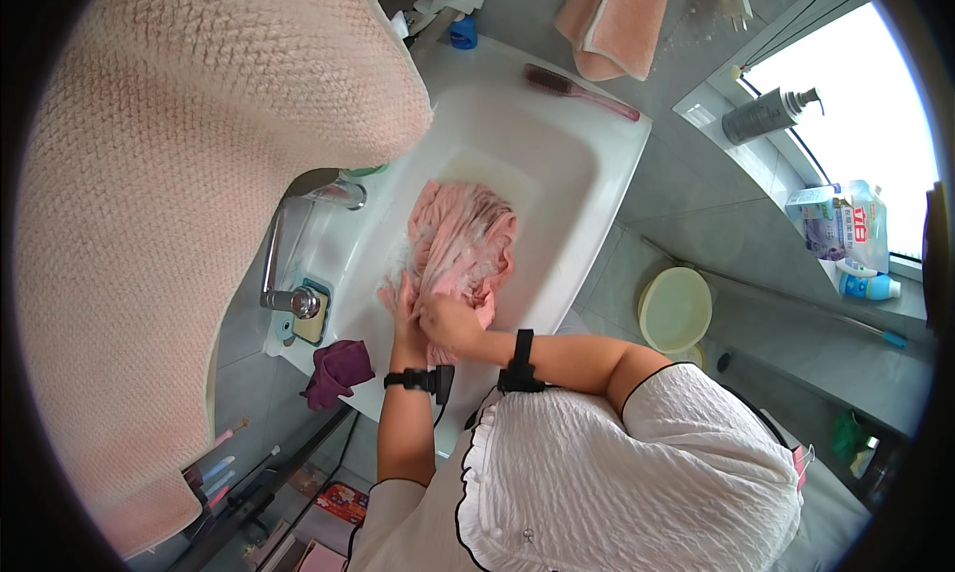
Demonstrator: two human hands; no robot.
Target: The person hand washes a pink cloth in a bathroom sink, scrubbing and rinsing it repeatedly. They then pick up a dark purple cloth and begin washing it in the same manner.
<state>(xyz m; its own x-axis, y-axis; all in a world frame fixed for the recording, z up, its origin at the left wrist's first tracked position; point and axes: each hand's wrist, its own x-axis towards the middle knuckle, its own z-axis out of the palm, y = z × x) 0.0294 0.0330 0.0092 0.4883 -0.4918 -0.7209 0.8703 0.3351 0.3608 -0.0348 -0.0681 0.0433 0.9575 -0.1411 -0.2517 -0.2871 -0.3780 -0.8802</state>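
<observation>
A wet pink cloth (463, 229), bunched up and streaked with white suds, lies in a white basin (587, 164). At its near end my right hand (451, 323) is closed in a fist on the fabric. My left hand (406, 303) is right beside it, at the cloth's left edge, and grips the fabric too; its fingers are partly hidden. The two hands touch or nearly touch. Part of the cloth hangs below them toward the basin's near rim. Black straps with small boxes are round both wrists.
A chrome faucet (290, 301) and a soap bar (312, 318) are on the left ledge, near a purple cloth (338, 373). A hairbrush (582, 93) rests on the far rim. A large pink towel (229, 154) hangs at left. A yellowish bucket (675, 310) stands to the right.
</observation>
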